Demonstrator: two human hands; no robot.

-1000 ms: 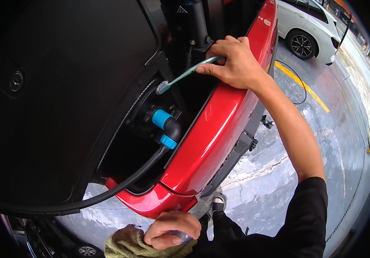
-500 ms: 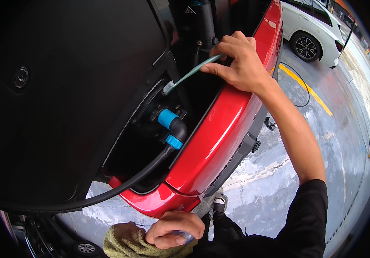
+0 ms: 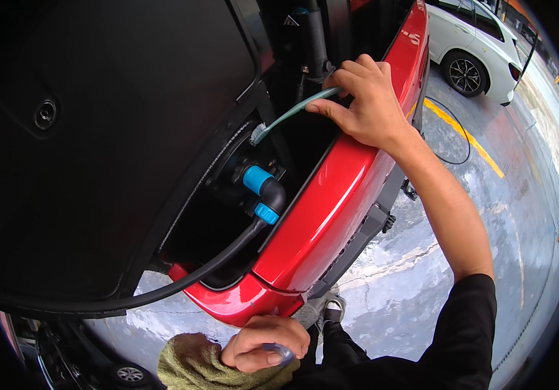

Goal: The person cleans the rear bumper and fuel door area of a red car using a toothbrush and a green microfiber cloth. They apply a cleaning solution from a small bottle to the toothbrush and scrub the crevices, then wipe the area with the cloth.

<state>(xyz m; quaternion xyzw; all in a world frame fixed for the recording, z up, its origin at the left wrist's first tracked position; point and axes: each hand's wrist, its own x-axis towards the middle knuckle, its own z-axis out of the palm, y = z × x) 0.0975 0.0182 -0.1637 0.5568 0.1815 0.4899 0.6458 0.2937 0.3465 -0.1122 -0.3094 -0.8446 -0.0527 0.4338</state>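
My right hand point(image 3: 365, 104) is closed round the handle of a pale green toothbrush point(image 3: 290, 112). The brush's white bristles touch or nearly touch the dark trim beside the black panel's curved edge. Below them is a black elbow hose fitting point(image 3: 272, 193) with two blue collars. At the lower edge, my left hand point(image 3: 268, 339) grips an olive-yellow towel point(image 3: 188, 365). A clear bluish rounded object point(image 3: 281, 354) also shows within its curled fingers; most of it is hidden.
A large black panel point(image 3: 117, 169) fills the left side. The glossy red bodywork point(image 3: 318, 214) runs between me and the dark recess. A black hose point(image 3: 182, 284) curves leftward from the fitting. A white car point(image 3: 471, 45) and yellow floor line point(image 3: 465, 136) lie at far right.
The toothbrush has shifted a little against the trim, its handle now looking more bowed. My left hand keeps its hold on the towel.
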